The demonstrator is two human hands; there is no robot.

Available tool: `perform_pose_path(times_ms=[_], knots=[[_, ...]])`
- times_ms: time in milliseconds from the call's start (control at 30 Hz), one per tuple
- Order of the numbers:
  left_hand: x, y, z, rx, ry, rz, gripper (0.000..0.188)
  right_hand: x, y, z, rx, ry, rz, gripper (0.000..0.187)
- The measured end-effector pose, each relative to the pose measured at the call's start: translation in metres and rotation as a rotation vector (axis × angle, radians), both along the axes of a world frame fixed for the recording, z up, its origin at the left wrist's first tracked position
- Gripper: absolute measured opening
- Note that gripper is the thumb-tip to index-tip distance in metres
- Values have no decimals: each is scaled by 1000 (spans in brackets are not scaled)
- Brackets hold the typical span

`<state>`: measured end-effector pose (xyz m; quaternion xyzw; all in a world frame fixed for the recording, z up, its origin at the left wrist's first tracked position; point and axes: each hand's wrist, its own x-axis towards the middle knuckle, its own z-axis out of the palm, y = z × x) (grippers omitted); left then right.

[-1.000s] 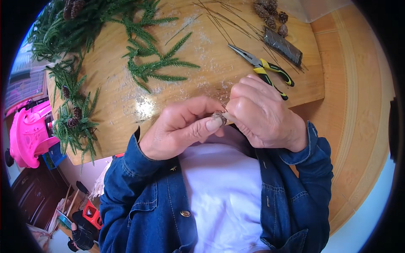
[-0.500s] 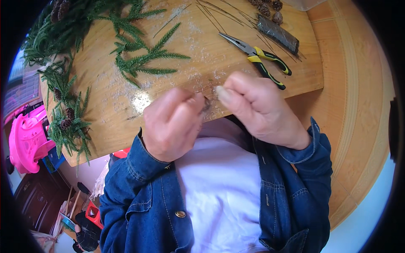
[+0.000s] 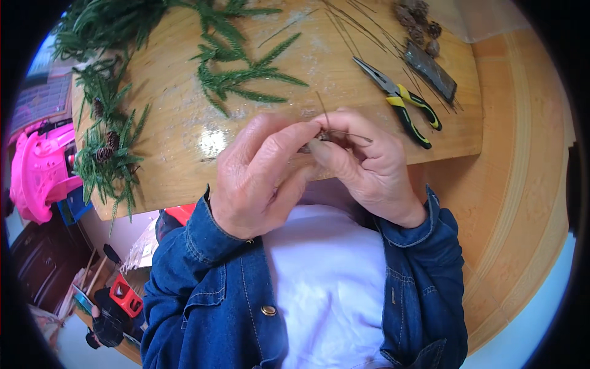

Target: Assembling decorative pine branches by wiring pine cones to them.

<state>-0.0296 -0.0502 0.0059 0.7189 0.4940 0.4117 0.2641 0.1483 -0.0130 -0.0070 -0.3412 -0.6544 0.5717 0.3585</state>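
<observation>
Pinching a small brown cone [image 3: 322, 136] with thin wire [image 3: 353, 134] between bent fingertips of left hand [image 3: 258, 172] and right hand [image 3: 373, 166], holding it by the near edge of the table [image 3: 172, 132], left of the pliers [image 3: 393, 91]

The wooden desk [image 3: 169, 67] spans the upper middle of the frame, its grain light brown, with a patch of glare near its front edge. At the upper right, clear plastic [image 3: 491, 21] lies by its far corner. A tan floor [image 3: 510, 184] with bands along it fills the right side. At the left edge, a bright pink plastic piece [image 3: 38, 175] is beside a blue box [image 3: 75, 208]. Below, toward the lower left, are a dark brown panelled cabinet [image 3: 40, 264], a stick [image 3: 96, 277], a red plastic frame [image 3: 126, 297] with openings and a black bundle [image 3: 109, 323].
</observation>
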Motion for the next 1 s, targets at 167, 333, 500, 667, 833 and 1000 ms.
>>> perform_pose_path(times_ms=[167,333,500,667,833,1000], knots=[[-41,11,-2,-15,12,358,22,10,8,9,-214,-112,80,19],[-78,47,-4,-104,332,589,22,4,11,15,-187,-45,43,17],[-79,53,-19,-340,365,520,24,2,13,15,140,-86,57,21],[-62,43,-15,-326,-182,454,17,3,18,25,309,-85,95,22],[-29,28,5,-219,-297,400,18,-20,11,28,411,60,110,24],[-12,10,17,-283,-488,352,17,-21,9,9,402,-19,-18,24]])
